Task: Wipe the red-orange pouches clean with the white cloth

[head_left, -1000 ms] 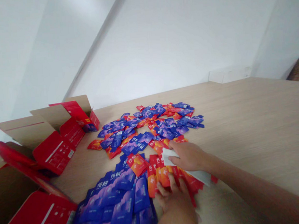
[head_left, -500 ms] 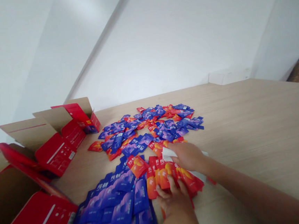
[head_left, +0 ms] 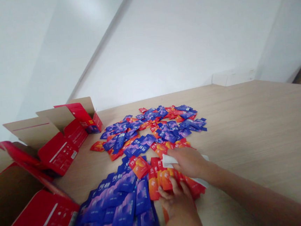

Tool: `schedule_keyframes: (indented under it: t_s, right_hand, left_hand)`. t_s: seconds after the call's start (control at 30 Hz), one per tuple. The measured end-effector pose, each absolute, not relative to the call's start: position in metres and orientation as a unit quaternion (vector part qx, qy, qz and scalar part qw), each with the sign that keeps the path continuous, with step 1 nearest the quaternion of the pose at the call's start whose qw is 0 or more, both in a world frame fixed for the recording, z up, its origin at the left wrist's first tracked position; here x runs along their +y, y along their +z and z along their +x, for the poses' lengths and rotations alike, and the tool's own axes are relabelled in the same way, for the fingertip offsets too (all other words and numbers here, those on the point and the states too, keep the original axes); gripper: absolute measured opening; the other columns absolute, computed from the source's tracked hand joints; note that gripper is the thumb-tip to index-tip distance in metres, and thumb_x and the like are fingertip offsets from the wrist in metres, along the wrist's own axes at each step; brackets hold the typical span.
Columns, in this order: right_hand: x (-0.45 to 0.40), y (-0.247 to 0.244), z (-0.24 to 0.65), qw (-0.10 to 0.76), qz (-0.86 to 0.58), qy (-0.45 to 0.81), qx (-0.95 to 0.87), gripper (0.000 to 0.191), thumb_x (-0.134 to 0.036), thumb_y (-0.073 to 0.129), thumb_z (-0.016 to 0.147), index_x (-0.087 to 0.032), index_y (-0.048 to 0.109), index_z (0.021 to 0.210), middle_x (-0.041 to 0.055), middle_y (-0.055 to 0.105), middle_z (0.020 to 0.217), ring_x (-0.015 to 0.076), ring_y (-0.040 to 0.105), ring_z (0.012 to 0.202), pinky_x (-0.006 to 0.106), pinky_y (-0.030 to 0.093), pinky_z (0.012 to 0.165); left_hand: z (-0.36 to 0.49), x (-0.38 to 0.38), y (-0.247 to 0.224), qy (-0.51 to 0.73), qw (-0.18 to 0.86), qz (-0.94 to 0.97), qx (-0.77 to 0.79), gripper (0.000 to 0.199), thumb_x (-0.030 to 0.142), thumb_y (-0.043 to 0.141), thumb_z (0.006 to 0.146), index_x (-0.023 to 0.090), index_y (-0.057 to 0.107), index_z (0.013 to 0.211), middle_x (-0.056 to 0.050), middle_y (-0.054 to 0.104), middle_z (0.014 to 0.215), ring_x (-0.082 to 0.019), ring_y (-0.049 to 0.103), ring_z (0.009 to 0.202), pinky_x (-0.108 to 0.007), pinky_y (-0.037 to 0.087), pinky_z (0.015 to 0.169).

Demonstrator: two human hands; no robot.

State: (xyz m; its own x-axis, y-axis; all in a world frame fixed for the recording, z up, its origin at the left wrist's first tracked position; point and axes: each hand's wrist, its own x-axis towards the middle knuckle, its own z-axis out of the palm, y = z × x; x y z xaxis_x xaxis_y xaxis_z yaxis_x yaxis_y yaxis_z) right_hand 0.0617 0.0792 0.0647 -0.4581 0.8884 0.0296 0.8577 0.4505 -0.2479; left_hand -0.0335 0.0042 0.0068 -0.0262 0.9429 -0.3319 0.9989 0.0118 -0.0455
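My left hand (head_left: 179, 201) lies with fingers spread on a row of overlapping red-orange sachets (head_left: 163, 175). Just beyond it, my right hand (head_left: 190, 161) is closed on a white paper-like piece (head_left: 168, 160), which also shows behind the wrist. The hand covers its middle, so I cannot tell whether it is a paper sheet or a tissue. Left of both hands, blue-purple sachets (head_left: 121, 200) lie overlapped in rows. A single orange sachet (head_left: 139, 166) rests across the edge where the blue and orange rows meet.
Open red cardboard boxes (head_left: 58, 154) with raised flaps line the left side. Loose blue and orange sachets (head_left: 151, 118) are heaped farther back on the wooden table (head_left: 257, 124). A low white block (head_left: 233, 77) stands by the white wall at the back right.
My right hand has moved slightly toward me with the white piece, over the orange sachets. The left hand stays on the row. The view has shifted a little.
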Motion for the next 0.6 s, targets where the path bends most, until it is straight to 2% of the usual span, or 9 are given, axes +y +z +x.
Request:
schedule_keyframes:
  t_s: [0.17,0.37,0.6]
  right_hand:
    - [0.078,0.054,0.055,0.072,-0.459,0.090,-0.881,0.032,-0.036,0.056,0.080,-0.025,0.058,0.110,0.0065,0.068,0.097,0.0253,0.062,0.089,0.030,0.040,0.071]
    - [0.091,0.054,0.064,0.077,-0.523,0.049,-0.847,0.034,-0.029,0.054,0.081,-0.023,0.056,0.114,0.0081,0.066,0.102,0.0256,0.061,0.094,0.031,0.040,0.074]
    - [0.075,0.060,0.058,0.066,-0.438,0.083,-0.893,0.030,-0.035,0.056,0.080,-0.024,0.059,0.108,0.0067,0.067,0.098,0.0247,0.061,0.090,0.031,0.040,0.073]
  left_hand:
    - [-0.031,0.005,0.002,-0.129,0.088,0.689,0.708,0.052,0.017,0.044,0.086,0.039,0.040,0.133,-0.006,0.033,0.147,-0.047,0.032,0.126,-0.071,0.033,0.091]
    - [-0.030,0.006,-0.001,-0.148,0.092,0.682,0.711,0.052,0.014,0.039,0.088,0.041,0.042,0.132,-0.005,0.028,0.149,-0.046,0.032,0.126,-0.069,0.035,0.092]
    - [-0.030,0.001,0.007,-0.147,0.079,0.693,0.702,0.056,0.010,0.041,0.086,0.038,0.036,0.135,-0.006,0.034,0.146,-0.045,0.036,0.124,-0.068,0.036,0.093]
